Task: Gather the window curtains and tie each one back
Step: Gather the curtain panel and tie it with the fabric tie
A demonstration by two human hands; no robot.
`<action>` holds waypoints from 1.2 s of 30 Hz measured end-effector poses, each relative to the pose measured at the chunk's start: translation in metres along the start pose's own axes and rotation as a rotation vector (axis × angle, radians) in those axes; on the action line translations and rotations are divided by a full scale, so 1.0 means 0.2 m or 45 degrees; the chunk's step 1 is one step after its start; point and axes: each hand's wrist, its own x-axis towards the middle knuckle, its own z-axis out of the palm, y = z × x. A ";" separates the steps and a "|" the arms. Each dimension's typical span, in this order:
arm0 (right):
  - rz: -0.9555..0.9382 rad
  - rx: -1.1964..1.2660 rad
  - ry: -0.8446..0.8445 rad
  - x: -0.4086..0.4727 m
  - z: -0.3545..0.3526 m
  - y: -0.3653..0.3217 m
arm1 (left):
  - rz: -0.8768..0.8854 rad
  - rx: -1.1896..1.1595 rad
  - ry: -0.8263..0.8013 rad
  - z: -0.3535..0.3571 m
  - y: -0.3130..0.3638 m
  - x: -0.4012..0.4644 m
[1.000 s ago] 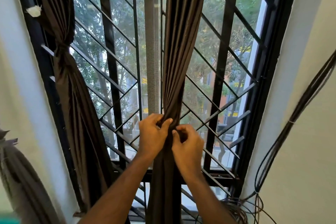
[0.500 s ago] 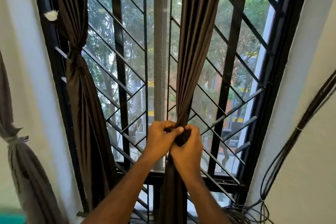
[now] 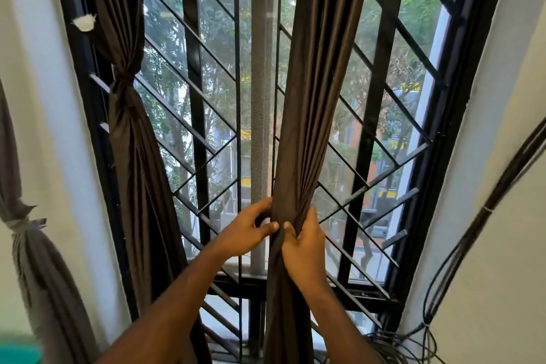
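Dark brown satin, the middle curtain hangs bunched into a rope before the window grille. Left hand curls round the bundle, right hand pinches its folds just beside. Left curtain already knotted. Gathering looks done here; next, I'd say, comes looping the cloth into a knot.

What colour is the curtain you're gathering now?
Dark brown with a slight sheen, plain, no pattern: the curtain held in both hands, seen in the head view.

Black window grille, white walls, trees outside, prob. daylight.
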 end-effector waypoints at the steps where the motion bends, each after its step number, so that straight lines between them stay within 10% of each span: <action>1: 0.008 0.004 -0.017 0.01 -0.01 0.01 | -0.008 0.014 -0.010 -0.01 -0.01 0.00; 5: 0.000 -0.182 0.001 0.03 -0.03 0.06 | -0.012 0.433 0.237 -0.04 -0.04 0.02; 9: -0.005 -0.344 0.106 0.02 -0.02 0.01 | -0.220 -0.143 0.178 0.12 0.12 -0.02; 14: 0.159 0.371 0.206 -0.09 0.04 -0.01 | -0.280 -0.679 0.159 0.33 0.17 -0.07; 19: 0.412 0.753 0.096 -0.07 0.00 0.05 | -0.136 -0.444 0.396 0.36 0.10 -0.07; 26: 0.308 -0.127 -0.092 -0.01 -0.14 0.05 | -0.221 0.224 0.719 0.33 0.09 -0.02; 32: 0.761 1.058 -0.264 -0.08 -0.13 -0.01 | -0.366 -0.038 0.705 0.34 0.12 -0.02; 36: 0.715 1.239 -0.206 -0.06 -0.18 -0.01 | -0.465 -0.525 0.556 0.33 0.16 -0.06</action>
